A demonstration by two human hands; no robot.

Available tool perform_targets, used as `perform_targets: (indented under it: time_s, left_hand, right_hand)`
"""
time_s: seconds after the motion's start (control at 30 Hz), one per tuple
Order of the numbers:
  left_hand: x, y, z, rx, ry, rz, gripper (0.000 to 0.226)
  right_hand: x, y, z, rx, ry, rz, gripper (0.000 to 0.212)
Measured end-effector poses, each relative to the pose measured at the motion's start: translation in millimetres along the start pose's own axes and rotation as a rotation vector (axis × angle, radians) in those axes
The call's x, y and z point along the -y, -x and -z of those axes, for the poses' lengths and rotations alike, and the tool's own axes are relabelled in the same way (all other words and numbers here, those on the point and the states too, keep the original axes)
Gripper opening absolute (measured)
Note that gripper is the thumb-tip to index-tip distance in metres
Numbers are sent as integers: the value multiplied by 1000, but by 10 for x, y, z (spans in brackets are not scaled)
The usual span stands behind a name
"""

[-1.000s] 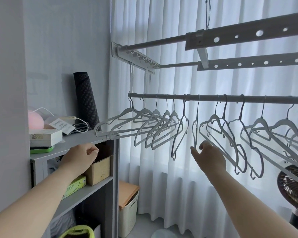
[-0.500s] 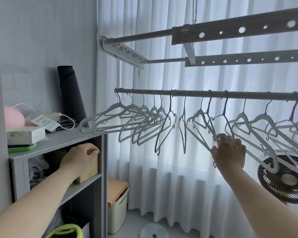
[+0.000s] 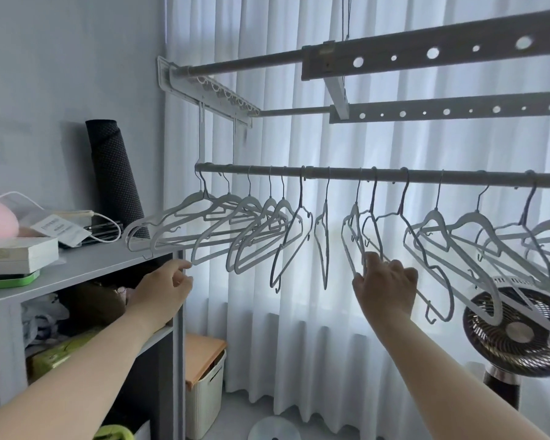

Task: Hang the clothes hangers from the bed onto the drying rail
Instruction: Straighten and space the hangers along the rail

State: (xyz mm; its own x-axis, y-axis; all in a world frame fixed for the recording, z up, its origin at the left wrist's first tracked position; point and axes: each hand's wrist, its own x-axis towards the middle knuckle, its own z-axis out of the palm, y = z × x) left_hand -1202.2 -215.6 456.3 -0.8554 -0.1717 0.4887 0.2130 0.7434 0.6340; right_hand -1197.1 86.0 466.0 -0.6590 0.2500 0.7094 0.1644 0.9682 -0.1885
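Observation:
Several pale grey hangers [image 3: 258, 230] hang by their hooks in a row along the lower drying rail [image 3: 426, 176]. My right hand [image 3: 385, 285] reaches up under the middle of the row. Its fingers and thumb curl round the lower bars of a hanger [image 3: 351, 236] that hangs on the rail. My left hand [image 3: 165, 289] is raised at the left end of the row, fingers loosely curled. Its fingertips sit at the lower tip of one slanting hanger [image 3: 204, 252], with no clear grip. The bed is out of view.
A grey shelf unit [image 3: 86, 265] with boxes, cables and a rolled black mat [image 3: 116, 176] stands at the left, just under the leftmost hangers. Two perforated upper rails [image 3: 426, 55] run overhead. A fan [image 3: 518, 331] stands at the right, an orange-lidded bin [image 3: 204, 366] below, white curtains behind.
My right hand took hold of hangers on the rail and shifted to a pair further left. My left hand rose from the shelf edge to the hanger tips.

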Motion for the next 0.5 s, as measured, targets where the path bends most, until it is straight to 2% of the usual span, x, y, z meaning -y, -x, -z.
perform_targets:
  time_s: [0.13,0.27,0.33,0.5]
  left_hand:
    - [-197,-55,-177,42,94,-41,39]
    - [-291,-146,-348,158,162,-47,45]
    - [-340,-164,-426,206,216,-43,46]
    - [-446,-197,-569,244,342,-43,44]
  right_hand:
    - [-44,0,-11,-61,-60,39,32]
    - [-184,21,20,-293,-231,31,35]
    - [-229,17,84,-225,-363,-53,31]
    - [-311,-20,130,-34,-480,-164,45]
